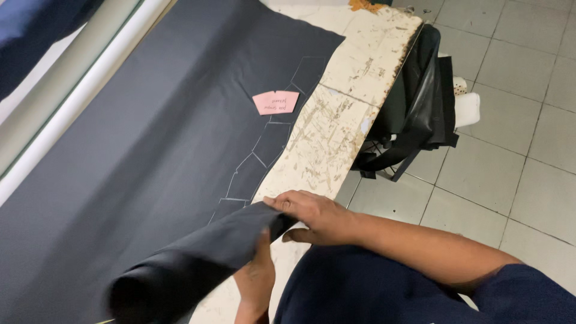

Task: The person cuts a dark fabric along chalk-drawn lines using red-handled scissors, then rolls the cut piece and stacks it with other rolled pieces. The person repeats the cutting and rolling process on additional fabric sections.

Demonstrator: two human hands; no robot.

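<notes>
Item: dark fabric (150, 150), spread over the worn worktop (336, 132), its near edge folded up into our hands. Right hand (315, 216): grip closed over the top of the fold, fingers pinching cloth. Left hand (257, 273): beneath the fold, thumb pressed to it, grip mostly hidden. Beyond the right grip: chalk outlines (264, 150) and a pink paper pattern piece (276, 102). To its right: black garments (417, 102) hanging off the worktop edge.

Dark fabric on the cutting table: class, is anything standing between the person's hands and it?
Nothing visible does. The right hand already grips the lifted, folded edge of the dark fabric, and the left hand holds it from beneath. The pink paper pattern lies farther up the cloth, apart from both hands.
</notes>
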